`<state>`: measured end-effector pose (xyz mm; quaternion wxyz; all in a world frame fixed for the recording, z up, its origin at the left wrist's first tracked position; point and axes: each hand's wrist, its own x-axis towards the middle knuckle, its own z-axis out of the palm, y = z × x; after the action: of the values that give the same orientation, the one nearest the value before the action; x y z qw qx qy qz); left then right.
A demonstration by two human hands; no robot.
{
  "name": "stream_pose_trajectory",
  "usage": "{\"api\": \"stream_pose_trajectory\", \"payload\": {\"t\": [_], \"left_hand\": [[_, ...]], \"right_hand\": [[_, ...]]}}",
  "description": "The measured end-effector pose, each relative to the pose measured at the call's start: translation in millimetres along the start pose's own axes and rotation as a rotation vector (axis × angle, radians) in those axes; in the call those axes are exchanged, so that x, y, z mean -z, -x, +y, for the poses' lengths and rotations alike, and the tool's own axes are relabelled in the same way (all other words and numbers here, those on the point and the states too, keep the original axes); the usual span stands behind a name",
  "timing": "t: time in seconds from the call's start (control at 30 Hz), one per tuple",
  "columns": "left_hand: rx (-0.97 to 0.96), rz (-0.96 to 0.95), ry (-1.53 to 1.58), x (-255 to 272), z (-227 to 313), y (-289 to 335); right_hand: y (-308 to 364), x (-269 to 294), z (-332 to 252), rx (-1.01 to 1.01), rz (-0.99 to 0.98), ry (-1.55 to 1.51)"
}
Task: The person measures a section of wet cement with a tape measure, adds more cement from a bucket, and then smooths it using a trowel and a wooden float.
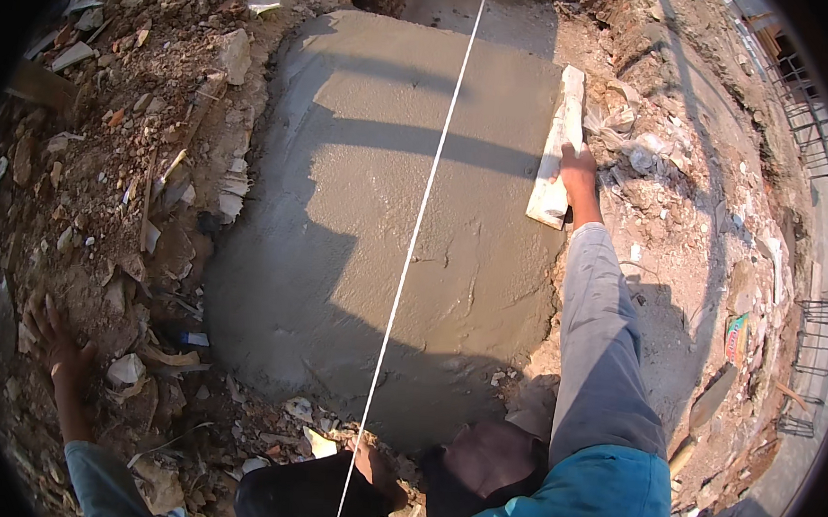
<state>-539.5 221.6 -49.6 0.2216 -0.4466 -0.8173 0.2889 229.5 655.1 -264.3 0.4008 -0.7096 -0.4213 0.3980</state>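
Note:
My right hand is closed around a pale wooden board, smeared with cement. The board lies along the right edge of a patch of wet grey concrete. At the far left, my left hand rests on the rubble bank with its fingers spread, holding nothing. A taut white string runs lengthwise above the concrete, from the far side down toward my body. Fine ridges and a few rough marks show in the concrete surface, and shadows fall across it.
Broken stones and soil line the left bank. Crumpled clear plastic lies right of the board. A trowel rests on the ground at the right. Steel rebar cages stand along the far right. My knees are at the near edge.

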Motion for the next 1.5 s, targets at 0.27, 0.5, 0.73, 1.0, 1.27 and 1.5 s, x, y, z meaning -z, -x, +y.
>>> {"api": "stream_pose_trajectory", "payload": {"t": [0.27,0.5,0.73,1.0,1.27,1.5], "left_hand": [[-0.096,0.163,0.06,11.4,9.9,4.8],[-0.041,0.069,-0.011,1.9,5.7,1.1],[-0.007,-0.003,-0.07,-7.2,-2.6,-2.6],[-0.005,0.012,-0.009,10.0,7.4,4.9],[-0.022,0.043,0.05,15.2,14.9,4.1],[-0.043,0.071,0.071,4.5,6.5,3.4]], "right_hand": [[5.5,-27.4,8.2,0.025,-0.078,0.203],[-29.2,-61.1,0.0,0.019,-0.207,0.125],[12.8,-131.8,-36.9,0.059,-0.347,0.263],[52.9,-168.1,-55.1,0.189,-0.617,0.294],[92.3,-173.7,-44.8,0.286,-0.932,0.364],[154.9,-133.5,-16.4,0.63,-1.16,0.493]]}}
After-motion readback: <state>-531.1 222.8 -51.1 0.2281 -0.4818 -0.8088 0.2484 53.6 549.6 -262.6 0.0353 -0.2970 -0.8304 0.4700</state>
